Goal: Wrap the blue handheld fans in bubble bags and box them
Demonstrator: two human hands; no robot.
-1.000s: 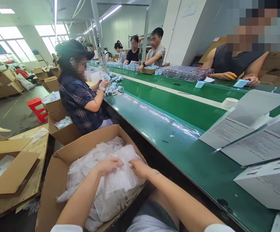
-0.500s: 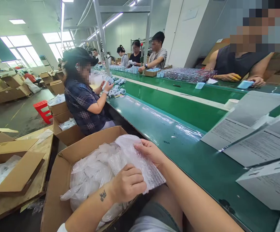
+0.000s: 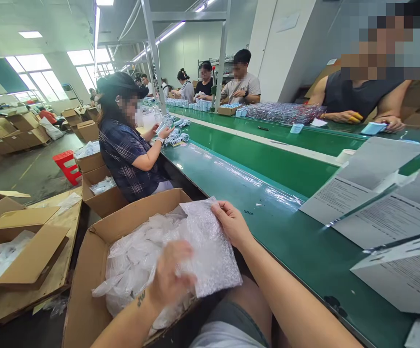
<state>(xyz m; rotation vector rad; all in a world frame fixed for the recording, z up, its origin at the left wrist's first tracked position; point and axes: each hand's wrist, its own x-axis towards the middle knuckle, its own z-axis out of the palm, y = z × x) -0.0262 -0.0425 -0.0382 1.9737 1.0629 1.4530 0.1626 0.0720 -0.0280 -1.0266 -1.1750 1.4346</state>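
My right hand [image 3: 231, 223] pinches the upper right edge of a clear bubble-wrap bag [image 3: 213, 251], which hangs flat over the right side of an open cardboard box [image 3: 86, 270]. Left of the bag, my left hand [image 3: 173, 275] is over the box, blurred by motion, its fingers apart and nothing seen in them. Crumpled clear plastic bags [image 3: 137, 251] fill the box below that hand.
A green worktable [image 3: 268, 227] runs along the right, with printed white cartons [image 3: 395, 217] on it. A person [image 3: 130, 145] sits beyond the box, handling light-blue parts. Another person sits across the table. Open boxes [image 3: 28, 256] lie at the left.
My left hand has moved left and opened, away from the bag. The bag now hangs flatter and more spread out in my right hand.
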